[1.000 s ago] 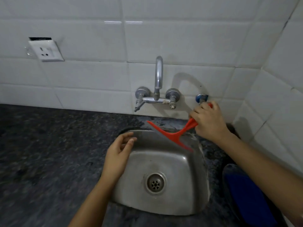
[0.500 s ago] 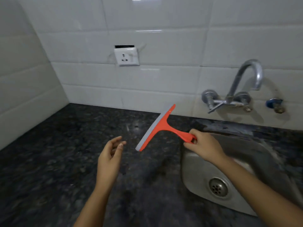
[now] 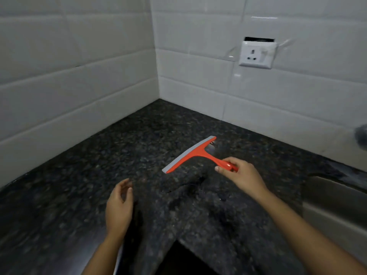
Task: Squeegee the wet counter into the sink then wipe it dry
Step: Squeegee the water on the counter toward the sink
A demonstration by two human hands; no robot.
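Note:
My right hand (image 3: 241,175) grips the handle of an orange squeegee (image 3: 190,155) with a grey rubber blade. The blade points away to the left, held just over the dark speckled granite counter (image 3: 99,171) near its back corner. My left hand (image 3: 119,207) hovers over the counter in front of the squeegee, fingers relaxed and slightly curled, holding nothing. The steel sink (image 3: 337,203) shows only as a strip at the right edge.
White tiled walls meet in a corner (image 3: 156,92) behind the counter. A white wall socket (image 3: 256,54) sits on the back wall at upper right. A dark gap (image 3: 178,261) opens at the counter's front edge below my arms.
The view has swung left from the sink toward the counter's corner. My right hand carried the squeegee left from over the sink to above the counter. My left hand came off the sink rim.

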